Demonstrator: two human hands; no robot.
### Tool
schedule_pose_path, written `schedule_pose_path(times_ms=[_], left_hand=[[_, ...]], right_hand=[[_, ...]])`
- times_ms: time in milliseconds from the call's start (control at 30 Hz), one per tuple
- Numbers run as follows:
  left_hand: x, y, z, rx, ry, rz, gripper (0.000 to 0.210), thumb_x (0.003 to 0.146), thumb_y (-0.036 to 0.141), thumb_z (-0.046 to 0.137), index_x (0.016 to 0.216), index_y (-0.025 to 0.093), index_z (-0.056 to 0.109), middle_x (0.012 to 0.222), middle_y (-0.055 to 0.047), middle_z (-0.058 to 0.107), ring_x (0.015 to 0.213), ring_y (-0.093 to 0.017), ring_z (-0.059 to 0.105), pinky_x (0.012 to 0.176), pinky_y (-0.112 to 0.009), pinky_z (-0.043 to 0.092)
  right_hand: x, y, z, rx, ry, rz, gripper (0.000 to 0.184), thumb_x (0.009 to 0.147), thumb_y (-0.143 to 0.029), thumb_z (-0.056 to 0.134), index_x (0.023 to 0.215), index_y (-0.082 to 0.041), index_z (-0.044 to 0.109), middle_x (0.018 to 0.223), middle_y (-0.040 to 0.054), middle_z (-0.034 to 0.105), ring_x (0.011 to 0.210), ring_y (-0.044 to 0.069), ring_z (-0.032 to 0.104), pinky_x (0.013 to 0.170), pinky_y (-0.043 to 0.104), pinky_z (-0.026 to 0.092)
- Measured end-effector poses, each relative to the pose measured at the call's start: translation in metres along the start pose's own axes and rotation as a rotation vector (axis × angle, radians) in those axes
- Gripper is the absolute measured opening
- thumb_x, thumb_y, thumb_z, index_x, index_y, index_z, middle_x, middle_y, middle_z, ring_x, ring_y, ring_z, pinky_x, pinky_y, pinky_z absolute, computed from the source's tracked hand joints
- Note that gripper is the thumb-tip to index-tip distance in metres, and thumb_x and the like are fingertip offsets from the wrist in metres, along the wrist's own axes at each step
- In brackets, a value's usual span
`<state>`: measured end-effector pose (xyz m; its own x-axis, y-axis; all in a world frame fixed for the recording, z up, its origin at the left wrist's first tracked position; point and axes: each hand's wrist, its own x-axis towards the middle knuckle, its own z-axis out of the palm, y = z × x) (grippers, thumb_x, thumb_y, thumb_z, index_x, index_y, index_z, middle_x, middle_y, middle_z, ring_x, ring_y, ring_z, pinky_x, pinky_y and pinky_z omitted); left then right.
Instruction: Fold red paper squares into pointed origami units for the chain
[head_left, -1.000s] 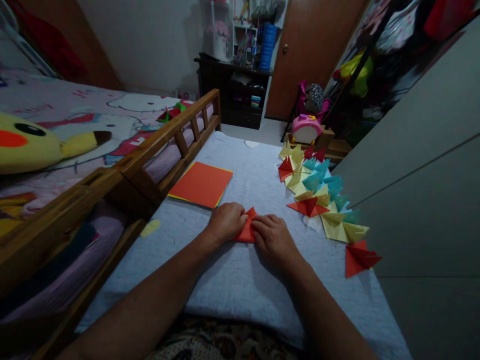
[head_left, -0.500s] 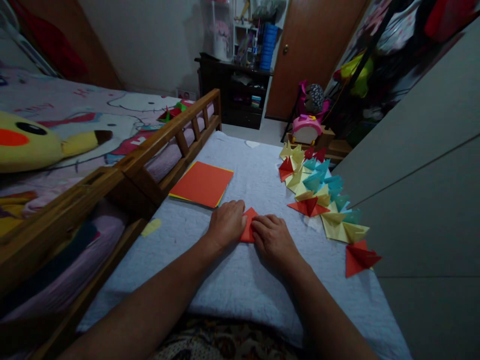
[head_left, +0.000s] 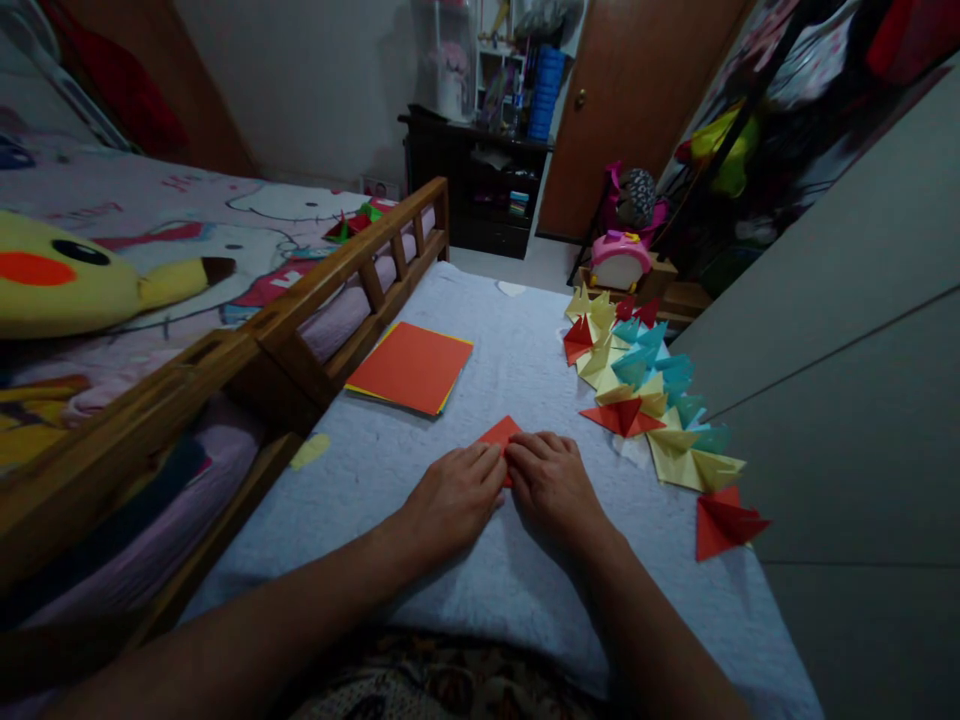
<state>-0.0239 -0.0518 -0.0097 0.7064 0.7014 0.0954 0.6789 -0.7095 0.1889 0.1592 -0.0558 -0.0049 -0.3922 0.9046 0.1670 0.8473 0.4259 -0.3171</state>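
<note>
A small folded piece of red-orange origami paper (head_left: 500,431) lies on the pale cloth in front of me, largely covered by my fingers. My left hand (head_left: 461,492) rests over its left and near side, with fingers together and pressed on the paper. From the right, my right hand (head_left: 551,480) has its curled fingertips on the paper's right side, close against the left fingertips. Only the paper's upper corner and a strip between the hands show. Beyond my left hand is a stack of square paper sheets (head_left: 411,367), orange on top with yellow edges below.
Several folded paper cranes (head_left: 637,365) in yellow, blue and red line the right side. One red crane (head_left: 726,522) sits nearest me by the pale cabinet (head_left: 862,430). A wooden bed rail (head_left: 337,270) borders the left, with a yellow plush toy (head_left: 67,280) behind it.
My left hand has slid right and slightly nearer over the folded paper, covering more of it. The right hand stays about where it was on the paper.
</note>
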Motion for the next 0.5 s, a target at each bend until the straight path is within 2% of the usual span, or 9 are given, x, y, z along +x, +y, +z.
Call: schedule_pose_path(times_ms=[100,267,500], left_hand=[[-0.018,-0.006,0.003,0.055,-0.013,0.049,0.046,0.1,0.037,0.049,0.139,0.012,0.052,0.146,-0.014,0.054,0.136,-0.028,0.048,0.112,-0.041,0.038],[-0.043,-0.017,-0.004,0.114,-0.077,0.022,0.048,0.099,0.042,0.051,0.14,0.016,0.053,0.15,-0.011,0.051,0.138,-0.026,0.048,0.111,-0.041,0.038],[-0.073,-0.028,-0.005,0.182,0.07,-0.041,0.036,0.1,0.032,0.051,0.13,0.016,0.064,0.14,-0.01,0.062,0.129,-0.028,0.056,0.104,-0.043,0.043]], right_hand=[[0.0,-0.001,-0.001,-0.015,-0.009,0.006,0.019,0.096,-0.019,0.053,0.107,-0.023,0.068,0.119,0.0063,0.071,0.105,0.024,0.057,0.09,0.041,0.034],[-0.001,-0.004,-0.005,-0.011,-0.021,0.026,0.022,0.094,-0.017,0.053,0.111,-0.023,0.067,0.124,0.0072,0.07,0.107,0.025,0.058,0.093,0.043,0.032],[-0.001,-0.002,-0.006,-0.015,-0.041,0.021,0.021,0.094,-0.019,0.055,0.111,-0.024,0.066,0.127,0.0064,0.069,0.109,0.025,0.059,0.096,0.044,0.029]])
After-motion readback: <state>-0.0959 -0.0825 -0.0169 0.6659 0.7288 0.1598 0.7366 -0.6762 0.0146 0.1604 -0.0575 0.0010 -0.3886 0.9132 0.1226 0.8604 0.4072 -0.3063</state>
